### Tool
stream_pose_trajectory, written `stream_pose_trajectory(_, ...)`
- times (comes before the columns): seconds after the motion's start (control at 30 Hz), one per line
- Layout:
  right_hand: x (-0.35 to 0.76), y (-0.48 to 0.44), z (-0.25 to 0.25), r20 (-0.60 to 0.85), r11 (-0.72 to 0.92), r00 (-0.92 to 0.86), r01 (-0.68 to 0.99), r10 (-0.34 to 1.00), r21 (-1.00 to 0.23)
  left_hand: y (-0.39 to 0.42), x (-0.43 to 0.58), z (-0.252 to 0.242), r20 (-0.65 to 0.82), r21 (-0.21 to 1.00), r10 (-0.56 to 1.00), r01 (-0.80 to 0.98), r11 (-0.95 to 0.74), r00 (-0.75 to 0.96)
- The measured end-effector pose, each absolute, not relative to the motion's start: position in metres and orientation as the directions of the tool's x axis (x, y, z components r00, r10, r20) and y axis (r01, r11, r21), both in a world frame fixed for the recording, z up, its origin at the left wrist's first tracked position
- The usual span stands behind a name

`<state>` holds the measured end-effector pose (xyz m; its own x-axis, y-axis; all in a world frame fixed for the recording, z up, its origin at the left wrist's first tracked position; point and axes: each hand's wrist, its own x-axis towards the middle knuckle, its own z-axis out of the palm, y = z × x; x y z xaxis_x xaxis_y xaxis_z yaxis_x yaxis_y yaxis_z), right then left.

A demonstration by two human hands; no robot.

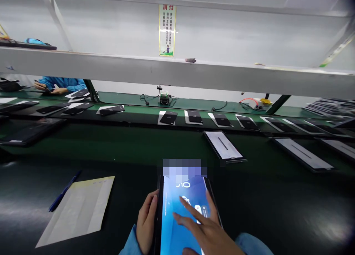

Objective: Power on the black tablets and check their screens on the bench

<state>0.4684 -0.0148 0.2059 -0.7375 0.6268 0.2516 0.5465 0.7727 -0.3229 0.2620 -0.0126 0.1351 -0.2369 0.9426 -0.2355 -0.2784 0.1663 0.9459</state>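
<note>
A tablet (173, 229) with a lit blue screen lies in front of me at the bottom middle; a pixelated patch covers its top end. My left hand (146, 221) grips its left edge, fingers wrapped round the side. Over the screen, my right hand (203, 225) has its fingers spread, with fingertips at or just above the glass; whether they touch I cannot tell. Left of the tablet lie a sheet of pale paper (83, 207) and a blue pen (64, 192) along the paper's left side.
Tablets with white screens (224, 146) lie on the right. Behind them runs a row of dark devices on white sheets (168, 118). A shelf beam (124, 72) crosses above the bench. Another person's hands (52, 88) work at the far left. Stacked papers (332, 107) stand far right.
</note>
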Motion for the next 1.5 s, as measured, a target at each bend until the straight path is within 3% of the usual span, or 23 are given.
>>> stream_pose_trajectory(0.13,0.531,-0.023,0.204,0.246,0.509,-0.446,0.751,0.861,-0.419,-0.014,0.261,0.137,-0.224,0.946,0.966,-0.268,0.184,-0.128)
stream_pose_trajectory(0.23,0.567,-0.032,0.206,0.330,0.410,-0.273,0.774,0.903,-0.483,-0.015,0.263,0.143,-0.266,0.938,0.953,-0.267,0.223,-0.141)
stream_pose_trajectory(0.3,0.568,-0.033,0.210,0.296,0.375,-0.250,0.769,0.922,-0.518,-0.016,0.265,0.148,-0.267,0.940,0.952,-0.259,0.224,-0.146)
stream_pose_trajectory(0.47,0.518,0.016,0.232,0.084,0.329,-0.354,0.721,0.931,-0.610,-0.019,0.262,0.153,-0.255,0.935,0.964,-0.272,0.228,-0.068)
stream_pose_trajectory(0.6,0.467,0.090,0.243,0.053,0.479,-0.548,0.674,0.835,-0.562,-0.022,0.260,0.155,-0.248,0.934,0.967,-0.279,0.225,-0.050)
stream_pose_trajectory(0.73,0.429,0.135,0.241,-0.003,0.508,-0.611,0.661,0.792,-0.553,-0.023,0.258,0.159,-0.251,0.920,0.968,-0.308,0.243,0.015)
stream_pose_trajectory(1.3,0.403,0.153,0.230,0.006,0.438,-0.565,0.632,0.825,-0.639,-0.025,0.251,0.156,-0.253,0.911,0.964,-0.316,0.264,0.075)
stream_pose_trajectory(1.5,0.397,0.156,0.230,-0.054,0.352,-0.508,0.666,0.860,-0.658,-0.025,0.256,0.161,-0.241,0.953,0.970,-0.181,0.245,0.043)
